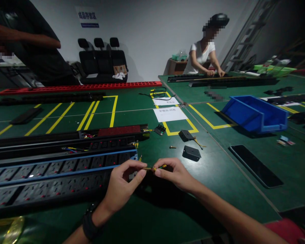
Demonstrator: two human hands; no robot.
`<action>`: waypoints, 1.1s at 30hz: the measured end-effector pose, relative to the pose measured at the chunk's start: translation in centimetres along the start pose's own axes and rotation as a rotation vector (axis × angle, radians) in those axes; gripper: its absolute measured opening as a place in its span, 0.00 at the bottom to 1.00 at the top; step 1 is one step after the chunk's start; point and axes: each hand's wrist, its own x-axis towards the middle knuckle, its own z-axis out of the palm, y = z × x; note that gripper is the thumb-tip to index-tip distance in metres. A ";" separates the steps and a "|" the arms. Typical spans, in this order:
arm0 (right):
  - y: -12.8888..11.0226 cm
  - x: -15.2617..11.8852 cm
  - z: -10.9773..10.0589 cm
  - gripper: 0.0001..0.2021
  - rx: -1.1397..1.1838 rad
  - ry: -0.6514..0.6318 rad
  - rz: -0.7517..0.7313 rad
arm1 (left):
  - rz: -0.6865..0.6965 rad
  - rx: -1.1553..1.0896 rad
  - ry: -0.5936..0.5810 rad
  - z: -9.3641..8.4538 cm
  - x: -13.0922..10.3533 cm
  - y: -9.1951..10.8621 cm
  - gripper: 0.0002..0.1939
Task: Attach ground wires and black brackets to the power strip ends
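Observation:
In the head view, my left hand [124, 183] pinches a thin brass-coloured piece [148, 168] between thumb and finger. My right hand [179, 174] is closed on a short yellow-green wire [163, 166], whose end meets the brass piece. Fingertips hide part of this joint. Left of my hands lie long socket strips [73, 163] with black outlets and red dots, one edged in blue. Just beyond my right hand are a black end cap [191, 153], another cap with a wire [186, 135], and a small screw [172, 147].
A black phone [255, 166] and a blue bin [254, 115] stand to the right. White paper sheets [170, 114] lie on the green table over yellow tape. A long red rack [81, 88] runs along the far edge. Two people [203, 56] are beyond the table.

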 end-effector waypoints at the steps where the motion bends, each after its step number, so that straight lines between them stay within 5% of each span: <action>1: 0.0 0.0 -0.1 0.15 0.030 0.002 0.014 | -0.018 -0.031 0.002 0.0 0.1 0.1 0.03; 21: 0.0 -0.4 -0.1 0.15 0.250 -0.255 0.114 | -0.182 -0.344 -0.199 -0.2 0.1 0.8 0.08; 33: -0.3 -0.1 0.1 0.17 0.157 -0.216 0.165 | -0.101 -0.346 -0.348 -0.3 -0.6 1.0 0.05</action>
